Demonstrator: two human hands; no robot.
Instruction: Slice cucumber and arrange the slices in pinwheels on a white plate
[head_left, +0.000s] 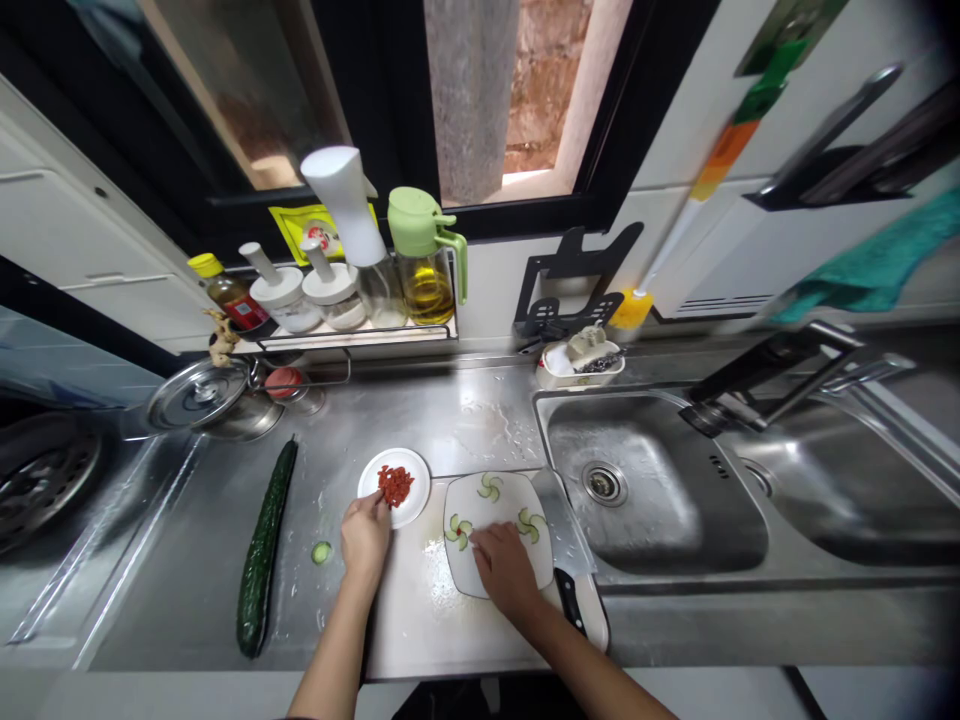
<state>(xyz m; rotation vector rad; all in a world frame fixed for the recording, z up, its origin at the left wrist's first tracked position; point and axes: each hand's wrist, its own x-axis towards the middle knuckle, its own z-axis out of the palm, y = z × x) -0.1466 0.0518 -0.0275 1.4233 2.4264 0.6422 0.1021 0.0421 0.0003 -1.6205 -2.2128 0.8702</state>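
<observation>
My left hand [365,540] reaches over the near edge of a small white plate [420,500], its fingertips pinched at a pile of small red pieces [397,484]. Whether a piece is between them is hidden. Over a larger white plate [469,575] is my right hand [506,568], fingers drawn together beside the left group of cucumber slices [454,527]; I cannot see what they hold, if anything. A red bit [459,533] lies on that group. Curved cucumber slices also form a top group [490,487] and a right group [531,524].
A cutting board [420,625] lies under the larger plate, with a cleaver [562,525] along its right side. Left are a whole cucumber [266,550] and a cucumber slice [321,552]. A sink [652,480] is right; a condiment rack [360,335] hangs behind.
</observation>
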